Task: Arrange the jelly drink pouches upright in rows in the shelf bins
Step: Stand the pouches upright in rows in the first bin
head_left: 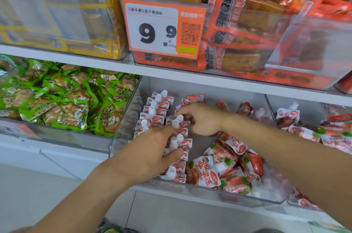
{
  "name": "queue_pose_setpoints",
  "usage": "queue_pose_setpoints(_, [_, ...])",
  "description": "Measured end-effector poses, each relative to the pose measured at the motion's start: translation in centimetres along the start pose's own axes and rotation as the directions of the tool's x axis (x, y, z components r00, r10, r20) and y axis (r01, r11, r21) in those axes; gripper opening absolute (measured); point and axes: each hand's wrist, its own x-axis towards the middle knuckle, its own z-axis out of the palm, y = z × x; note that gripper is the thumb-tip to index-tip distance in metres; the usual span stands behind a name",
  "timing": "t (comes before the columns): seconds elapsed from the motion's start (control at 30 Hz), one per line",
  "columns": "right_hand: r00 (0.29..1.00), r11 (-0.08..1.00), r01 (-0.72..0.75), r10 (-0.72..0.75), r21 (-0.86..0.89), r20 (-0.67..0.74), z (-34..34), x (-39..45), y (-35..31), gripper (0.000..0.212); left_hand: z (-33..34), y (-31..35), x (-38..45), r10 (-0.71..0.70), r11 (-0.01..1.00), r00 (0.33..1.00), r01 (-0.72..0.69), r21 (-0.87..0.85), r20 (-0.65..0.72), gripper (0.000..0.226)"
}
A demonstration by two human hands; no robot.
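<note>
- The risk I judge nearest: the second row of upright pouches [181, 137] leans only on its neighbours, so a sideways nudge from my left hand [152, 149] could topple them like dominoes toward the loose pile [228, 168] at 4 o'clock.
- A pouch slid in crooked would catch the white caps (they stand close together) and spoil the line.
- My left hand rests on that row, fingers [171, 132] loosely curled against the caps; whether they grip one I cannot tell.
- My right hand [202, 118], at 12 o'clock of the row, has fingertips drawn together around a cap, seemingly pinching it.
- Both rows stand at the left side of the clear bin [190, 188]; first row [154, 112] against its wall.
</note>
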Motion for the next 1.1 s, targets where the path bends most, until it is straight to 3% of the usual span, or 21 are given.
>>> queue_pose_setpoints(0.07, [0.999, 0.998, -0.033, 0.033, 0.044, 0.001, 0.3, -0.6, -0.4, 0.067, 0.2, -0.1, -0.2, 0.014, 1.000, 1.000, -0.014, 0.009, 0.023, 0.050])
queue_pose_setpoints(0.17, [0.984, 0.916, -0.048, -0.026, 0.399, 0.177, 0.1, -1.2, 0.0, 0.073, 0.4, -0.1, 0.1, 0.021, 0.999, 0.999, -0.022, 0.031, 0.033, 0.052])
queue_pose_setpoints(0.23, [0.990, 0.871, -0.067, -0.003, 0.487, 0.143, -1.2, -1.4, 1.2, 0.064, 0.4, 0.1, 0.5, 0.033, 0.998, 0.999, -0.034, 0.057, 0.015, 0.049])
queue_pose_setpoints(0.27, [0.999, 0.905, -0.039, 0.031, 0.425, 0.027, -2.1, -1.4, 1.8, 0.057, 0.5, 0.1, 0.7, 0.041, 0.997, 0.999, -0.040, 0.069, -0.013, 0.049])
queue_pose_setpoints(0.33, [0.969, 0.991, 0.025, 0.010, 0.135, -0.247, -3.3, -1.3, 2.9, 0.043, 0.8, 0.0, 1.2, 0.046, 0.996, 0.994, -0.037, 0.083, -0.101, 0.053])
queue_pose_setpoints(0.37, [0.954, 0.999, 0.025, -0.015, 0.030, -0.298, -3.6, -1.1, 3.2, 0.040, 1.0, 0.1, 1.6, 0.040, 0.997, 0.991, -0.030, 0.073, -0.130, 0.056])
queue_pose_setpoints(0.5, [0.979, 0.959, 0.095, -0.138, -0.267, -0.148, -2.1, 0.7, 2.8, 0.057, 1.5, 0.1, 2.6, -0.016, 0.997, 0.999, 0.020, 0.078, -0.050, 0.073])
queue_pose_setpoints(0.6, [0.961, 0.895, 0.140, -0.225, -0.425, -0.158, -1.4, 1.8, 2.3, 0.049, 1.1, 0.3, 2.7, -0.024, 0.992, 1.000, 0.026, 0.121, -0.017, 0.070])
queue_pose_setpoints(0.7, [0.942, 0.872, 0.048, -0.201, -0.486, -0.268, -1.5, 1.6, 1.8, 0.036, 0.7, 0.4, 2.4, -0.012, 0.992, 1.000, 0.015, 0.125, -0.023, 0.063])
queue_pose_setpoints(0.8, [0.904, 0.963, -0.073, -0.046, -0.261, -0.426, -2.4, 0.7, 1.4, 0.029, 1.1, 0.3, 2.2, 0.002, 0.988, 0.999, 0.003, 0.151, -0.034, 0.056])
queue_pose_setpoints(0.87, [0.911, 0.989, -0.048, -0.014, -0.139, -0.412, -2.3, 0.7, 1.1, 0.030, 1.5, -0.1, 2.4, 0.010, 0.986, 0.999, -0.002, 0.169, -0.043, 0.056])
queue_pose_setpoints(0.93, [0.935, 0.977, 0.014, -0.088, -0.213, -0.344, -1.7, 1.2, 1.1, 0.036, 1.5, -0.3, 2.5, 0.017, 0.985, 0.999, -0.009, 0.175, -0.045, 0.057])
queue_pose_setpoints(1.0, [0.936, 0.950, -0.016, -0.096, -0.313, -0.339, -1.4, 1.6, 1.4, 0.043, 1.5, -0.3, 2.4, 0.031, 0.983, 0.998, -0.021, 0.182, -0.050, 0.058])
queue_pose_setpoints(1.1, [0.925, 0.897, -0.049, -0.125, -0.440, -0.359, -0.7, 2.2, 1.6, 0.029, 1.2, 0.0, 2.0, 0.055, 0.982, 0.995, -0.040, 0.182, -0.082, 0.056])
